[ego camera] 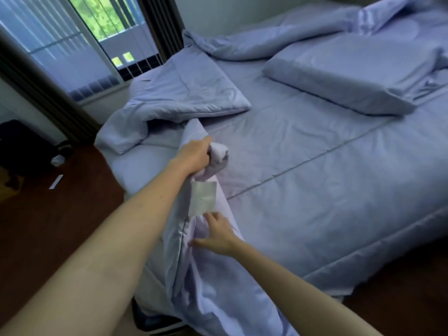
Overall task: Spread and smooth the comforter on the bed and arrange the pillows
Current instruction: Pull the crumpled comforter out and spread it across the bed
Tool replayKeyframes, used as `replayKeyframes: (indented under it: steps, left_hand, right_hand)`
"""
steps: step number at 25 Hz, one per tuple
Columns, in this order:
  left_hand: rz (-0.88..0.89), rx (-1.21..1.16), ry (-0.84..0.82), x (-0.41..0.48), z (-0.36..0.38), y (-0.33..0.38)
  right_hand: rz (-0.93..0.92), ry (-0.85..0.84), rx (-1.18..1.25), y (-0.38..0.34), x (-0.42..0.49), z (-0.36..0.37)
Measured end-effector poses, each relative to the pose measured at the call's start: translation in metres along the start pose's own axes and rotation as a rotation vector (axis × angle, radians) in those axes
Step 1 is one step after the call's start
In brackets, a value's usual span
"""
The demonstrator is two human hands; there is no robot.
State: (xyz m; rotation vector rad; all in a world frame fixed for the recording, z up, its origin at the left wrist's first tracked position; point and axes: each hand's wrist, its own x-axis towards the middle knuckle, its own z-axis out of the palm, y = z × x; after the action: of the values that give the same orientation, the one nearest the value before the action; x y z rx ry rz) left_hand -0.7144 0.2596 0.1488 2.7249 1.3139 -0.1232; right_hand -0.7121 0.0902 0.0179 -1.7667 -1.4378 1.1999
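A pale blue comforter [184, 93] lies bunched along the far side of the bed [327, 190], with one folded flap near the window. My left hand [195, 155] is shut on a gathered edge of the comforter, lifted above the near corner of the mattress. A white care label [203, 198] hangs from that edge just below the fist. My right hand [217, 235] rests lower on the same hanging edge, fingers spread against the fabric. One pillow [344, 76] in a matching case lies flat at the upper right of the bed.
A window with vertical blinds [48, 37] and dark curtains stands beyond the bed's far left. Dark wooden floor [48, 226] runs along the left side, with a dark bag [21, 146] and a scrap of white paper [56, 181] on it.
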Motion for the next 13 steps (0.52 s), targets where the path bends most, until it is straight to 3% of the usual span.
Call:
replayKeyframes:
  steps: [2,5,7,9,13]
  left_hand:
    - [-0.011,-0.032,0.108,-0.010,-0.010,-0.031]
    - [-0.017,0.006,0.220,-0.038,-0.017,-0.092]
    - [-0.060,0.050,0.206,-0.071,-0.013,-0.154]
    - [-0.190,0.110,0.117,-0.105,-0.004,-0.218]
    - [-0.454,0.083,-0.078,-0.175,0.022,-0.313]
  right_hand:
    - [0.214,0.061,-0.190,0.014,-0.002,0.025]
    - [0.494,0.297,-0.171,0.020,-0.005,0.057]
    - [0.614,0.429,-0.155,0.014,-0.012,0.077]
    - [0.660,0.475,-0.169,0.010,-0.019,0.086]
    - [0.556,0.315,-0.183,-0.014,-0.033,0.116]
